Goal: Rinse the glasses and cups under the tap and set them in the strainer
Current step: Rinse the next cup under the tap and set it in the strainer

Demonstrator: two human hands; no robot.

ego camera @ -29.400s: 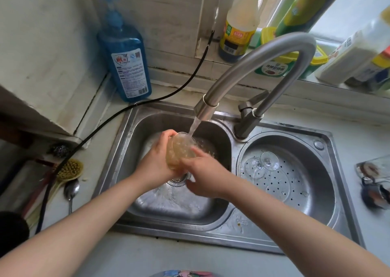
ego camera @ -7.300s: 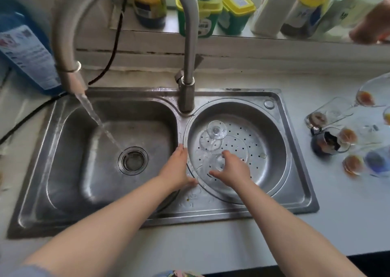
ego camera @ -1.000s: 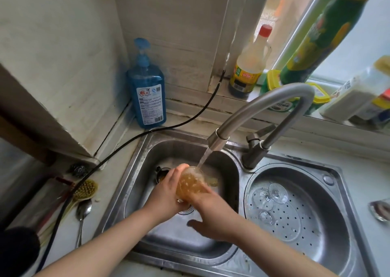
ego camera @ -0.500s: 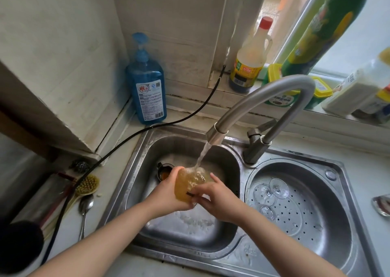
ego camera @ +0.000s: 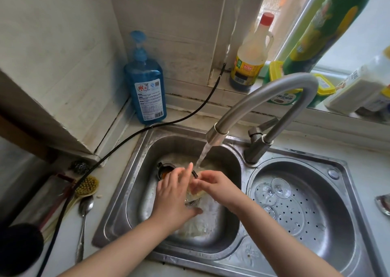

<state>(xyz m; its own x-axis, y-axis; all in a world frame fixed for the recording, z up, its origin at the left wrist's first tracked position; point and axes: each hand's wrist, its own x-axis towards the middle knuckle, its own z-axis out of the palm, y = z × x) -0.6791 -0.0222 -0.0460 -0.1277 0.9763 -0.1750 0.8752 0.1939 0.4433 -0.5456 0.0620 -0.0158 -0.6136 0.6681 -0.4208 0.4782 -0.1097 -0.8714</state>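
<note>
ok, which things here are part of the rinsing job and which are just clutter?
In play:
glass between left hand and right hand
tap
strainer
upturned glasses

Lying about:
blue soap bottle
spoon
brush
black cable

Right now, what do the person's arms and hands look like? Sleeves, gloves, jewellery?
Both forearms are bare up to the frame edge, with no sleeve showing. The left hand and the right hand wear no gloves. No watch, bracelet or ring is visible on the sides the camera sees.
</note>
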